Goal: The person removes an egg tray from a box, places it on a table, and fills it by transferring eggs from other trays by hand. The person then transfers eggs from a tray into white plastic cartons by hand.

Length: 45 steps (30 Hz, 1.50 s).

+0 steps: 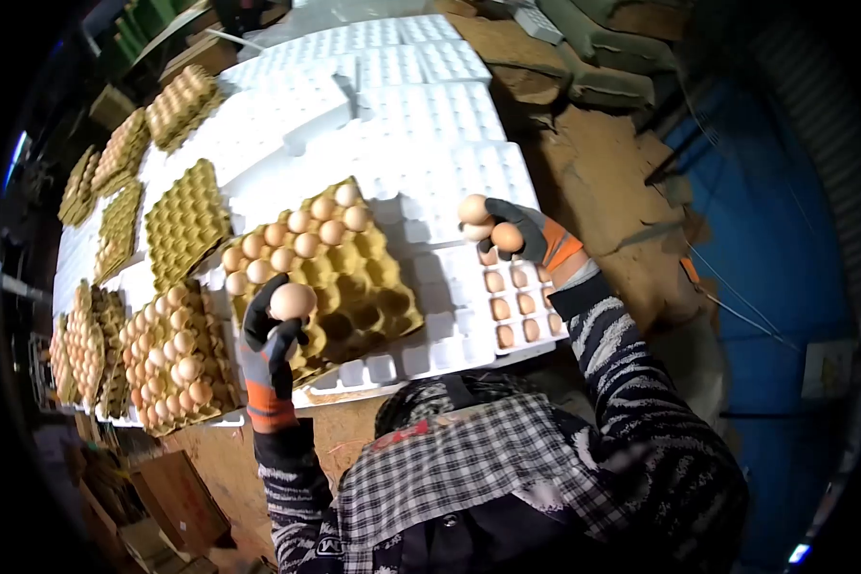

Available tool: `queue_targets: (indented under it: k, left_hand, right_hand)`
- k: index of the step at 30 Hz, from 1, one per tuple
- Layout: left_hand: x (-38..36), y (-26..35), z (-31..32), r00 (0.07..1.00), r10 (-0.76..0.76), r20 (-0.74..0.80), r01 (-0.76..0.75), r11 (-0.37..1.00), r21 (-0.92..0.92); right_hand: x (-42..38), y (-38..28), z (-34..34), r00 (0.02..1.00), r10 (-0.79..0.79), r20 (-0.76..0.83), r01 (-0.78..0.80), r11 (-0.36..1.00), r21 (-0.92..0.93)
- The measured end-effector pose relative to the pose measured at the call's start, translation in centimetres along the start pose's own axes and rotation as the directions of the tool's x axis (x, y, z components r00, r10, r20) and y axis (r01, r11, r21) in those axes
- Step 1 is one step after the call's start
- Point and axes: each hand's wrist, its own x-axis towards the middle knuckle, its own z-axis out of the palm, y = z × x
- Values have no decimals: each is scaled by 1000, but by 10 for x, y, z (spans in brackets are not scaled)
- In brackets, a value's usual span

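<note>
My left hand [270,330], in a black and orange glove, is closed around an egg [294,302]. It is over the near left part of a yellow pulp egg tray [392,273], whose far rows hold eggs and whose near cups hold none. My right hand [521,230], gloved alike, grips several eggs [475,209] together. Below it is a white foam tray [540,323] with brown eggs seated in its square pockets. The right hand hides that tray's far end.
More pulp trays full of eggs [177,364] stand stacked at the left. An eggless pulp tray [187,220] lies beyond them. White foam trays [440,115] cover the far table. Cardboard boxes [177,497] are on the floor at lower left.
</note>
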Motion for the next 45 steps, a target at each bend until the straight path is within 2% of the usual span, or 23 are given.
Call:
queue_targets:
  k: [3,5,8,10,11,14,16,17,18,21,24,26,27,28,29,30,33,36,38,40,42,44,45]
  left_hand:
    - [3,-15,78,978,110,177,-129,987,97]
    - [16,-14,149,943,80,322,-117,988,97]
    - [56,-41,239,907,177,383,-354,812,464]
    - [88,-80,275,908,209,364,-414,585,698]
    - [109,-110,286,929,160,335,-365,564,741]
    - [150,-165,297,942,12,336,-316,377,871]
    - [168,-161,312,971,53,235,-232,466,854]
    - [171,-157,321,970,114,214,-242,502,830]
    - [178,-169,322,954,163,251,-299,445,844]
    - [199,-180,328,959,-126,252,-192,362,912]
    - [211,-191,363,976,154,156,-207,406,890]
    - [220,-226,381,918,272,290,-373,335,865]
    - [224,-217,383,929,-69,364,-308,404,861]
    - [222,-228,385,945,-97,313,-283,241,928]
    - [210,-223,383,955,0,296,-286,263,921]
    - [196,-211,372,939,197,282,-343,481,807]
    - [142,-103,310,941,273,201,-338,802,492]
    - [101,-9,197,905,412,108,-359,602,713]
    - [95,8,128,959,281,-30,-68,333,940]
    - [103,-15,67,979,204,3,-39,172,984]
    - [114,-34,42,991,135,26,-37,80,996]
    - [120,-45,28,961,268,71,-118,164,979]
    - [121,-47,21,955,289,70,-130,193,973]
  right_hand:
    - [-16,27,-113,902,132,-411,-196,973,-118]
    - [-6,48,-156,786,-45,-616,-302,842,-447]
    - [3,64,-173,821,-313,-478,-333,418,-846]
    - [5,56,-148,813,-324,-484,-464,141,-874]
    - [11,53,-154,911,-185,-370,-370,33,-928]
    - [32,82,-146,851,-469,-234,-257,15,-966]
    - [33,67,-122,974,-220,-53,-81,-121,-989]
    - [53,105,-141,960,-276,50,-3,-189,-982]
    - [49,92,-137,947,-322,11,-4,-45,-999]
    - [53,58,-144,908,-379,-177,-34,355,-934]
    - [82,76,-182,776,-630,-1,134,166,-977]
    - [100,134,-211,664,-748,-7,141,134,-981]
    - [93,109,-204,742,-669,-43,205,288,-935]
    - [96,100,-207,769,-639,-30,220,308,-926]
    - [100,98,-213,814,-549,-192,203,578,-791]
    - [99,99,-215,859,-392,-330,137,796,-589]
    - [102,67,-180,738,-573,-357,313,758,-572]
    - [97,-4,-50,775,-632,-27,468,602,-647]
    - [112,-17,20,754,-582,304,628,506,-591]
    - [133,-8,77,688,-535,490,638,125,-760]
    - [153,2,110,834,-288,470,434,-184,-882]
    - [163,5,118,866,-273,420,392,-153,-907]
    - [163,2,116,868,-313,385,427,79,-901]
